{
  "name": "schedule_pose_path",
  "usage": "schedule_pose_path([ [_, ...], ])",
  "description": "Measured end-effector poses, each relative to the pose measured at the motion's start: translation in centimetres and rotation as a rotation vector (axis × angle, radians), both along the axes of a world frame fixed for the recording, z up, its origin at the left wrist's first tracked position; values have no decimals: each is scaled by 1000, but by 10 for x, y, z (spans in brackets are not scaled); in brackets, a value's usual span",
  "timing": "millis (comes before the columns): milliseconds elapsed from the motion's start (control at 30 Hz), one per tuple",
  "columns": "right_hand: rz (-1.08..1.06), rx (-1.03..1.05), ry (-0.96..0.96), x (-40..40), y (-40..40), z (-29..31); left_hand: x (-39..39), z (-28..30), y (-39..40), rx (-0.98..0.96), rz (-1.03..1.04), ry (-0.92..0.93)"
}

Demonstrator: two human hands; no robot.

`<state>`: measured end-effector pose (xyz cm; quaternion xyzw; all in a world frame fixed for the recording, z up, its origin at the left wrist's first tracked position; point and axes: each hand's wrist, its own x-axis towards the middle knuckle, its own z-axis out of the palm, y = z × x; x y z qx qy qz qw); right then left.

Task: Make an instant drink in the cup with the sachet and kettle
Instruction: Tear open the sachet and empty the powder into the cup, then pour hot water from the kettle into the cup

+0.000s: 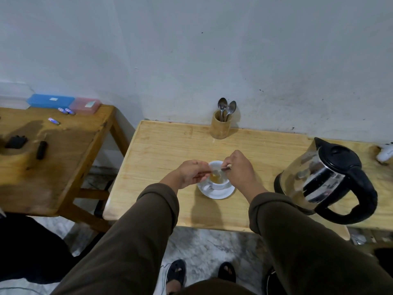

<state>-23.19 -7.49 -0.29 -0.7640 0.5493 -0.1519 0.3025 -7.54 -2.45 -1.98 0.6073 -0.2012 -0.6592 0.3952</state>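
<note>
A white cup (220, 184) stands on a white saucer (219, 193) in the middle of the light wooden table (170, 145). Yellowish-orange contents show inside the cup. My left hand (191, 174) and my right hand (239, 169) hold a small sachet (220, 170) between them, stretched just above the cup's mouth. The sachet is thin, and most of it is hidden by my fingers. A steel kettle (325, 179) with a black lid and handle stands at the right, about a hand's width from my right forearm.
A wooden holder (221, 126) with spoons stands against the wall behind the cup. A second, darker table (70, 145) at the left carries blue and pink boxes, batteries and small black items. A white object (385, 155) lies at the far right edge.
</note>
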Motion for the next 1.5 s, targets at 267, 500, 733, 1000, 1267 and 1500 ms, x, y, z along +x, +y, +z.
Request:
schedule_pose_path([
  [267,-304,61,-157,2,14,1,2,-10,1,-124,-38,-175],
  [500,-386,300,-299,24,30,-2,13,-19,8,-232,-27,-437],
  [733,-281,258,-99,75,51,-21,49,-39,36,-173,79,-604],
  [1000,72,331,303,112,75,-48,71,-81,66,-28,-144,-843],
  [1267,157,379,396,113,71,-54,64,-100,65,-29,-133,-938],
  [1500,-18,320,83,102,66,-40,46,-93,62,10,-98,-1065],
])
